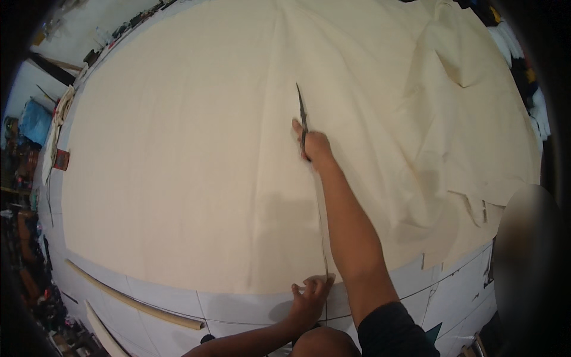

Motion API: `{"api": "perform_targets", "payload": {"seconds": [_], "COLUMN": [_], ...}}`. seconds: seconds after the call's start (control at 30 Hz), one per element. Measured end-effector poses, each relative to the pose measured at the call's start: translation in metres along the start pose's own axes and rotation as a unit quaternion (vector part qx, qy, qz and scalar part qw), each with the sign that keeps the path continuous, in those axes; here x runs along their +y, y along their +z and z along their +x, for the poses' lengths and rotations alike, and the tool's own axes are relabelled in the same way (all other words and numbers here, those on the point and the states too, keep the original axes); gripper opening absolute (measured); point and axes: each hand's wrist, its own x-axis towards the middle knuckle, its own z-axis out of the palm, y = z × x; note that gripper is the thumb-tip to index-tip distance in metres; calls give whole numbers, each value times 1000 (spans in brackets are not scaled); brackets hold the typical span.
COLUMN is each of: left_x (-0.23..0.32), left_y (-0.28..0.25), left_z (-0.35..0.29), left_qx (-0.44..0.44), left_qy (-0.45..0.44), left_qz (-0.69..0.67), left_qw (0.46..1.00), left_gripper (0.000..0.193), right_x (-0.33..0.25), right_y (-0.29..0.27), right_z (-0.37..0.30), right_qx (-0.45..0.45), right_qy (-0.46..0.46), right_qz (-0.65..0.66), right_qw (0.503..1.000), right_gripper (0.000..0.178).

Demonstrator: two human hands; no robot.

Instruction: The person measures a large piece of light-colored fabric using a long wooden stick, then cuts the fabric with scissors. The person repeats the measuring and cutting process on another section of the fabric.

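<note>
A wide cream cloth (pixel 166 154) lies spread over white floor tiles. My right hand (pixel 315 146) is closed on dark-handled scissors (pixel 302 110) over the middle of the cloth, the blades pointing away from me. A thin cut line (pixel 324 238) runs from the near edge up toward that hand. At its near end my left hand (pixel 312 296) rests on the cloth's edge with the fingers apart, pressing down. To the right of the scissors the cloth lies in loose folds (pixel 440 101). The scissor blades are partly hidden by my fingers.
A long pale tube (pixel 137 297) lies on the tiles (pixel 226 306) at the near left. A small red item (pixel 61 159) and a blue bag (pixel 34 122) are at the left. Clutter lines the left side. A blurred rounded shape (pixel 529 262) stands at the right edge.
</note>
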Motion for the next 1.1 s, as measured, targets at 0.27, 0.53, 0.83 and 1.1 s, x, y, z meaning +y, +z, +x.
{"api": "perform_targets", "payload": {"seconds": [0.27, 0.53, 0.83, 1.1], "left_x": [3, 4, -16, -239], "left_y": [6, 3, -35, -141], "left_z": [-1, 2, 28, 252], "left_qx": [58, 11, -120, 380], "left_qy": [9, 7, -13, -192], "left_qz": [64, 48, -160, -3], "left_qw": [996, 999, 980, 905], "left_gripper": [71, 61, 57, 82], "right_x": [-16, -54, -42, -47], "right_y": [1, -4, 8, 13], "right_z": [35, 75, 81, 86], "right_qx": [21, -19, 5, -27], "right_qy": [-21, 23, -25, -24], "right_qz": [-7, 73, 25, 33], "right_qw": [1000, 997, 999, 999], "right_gripper": [64, 65, 61, 51]}}
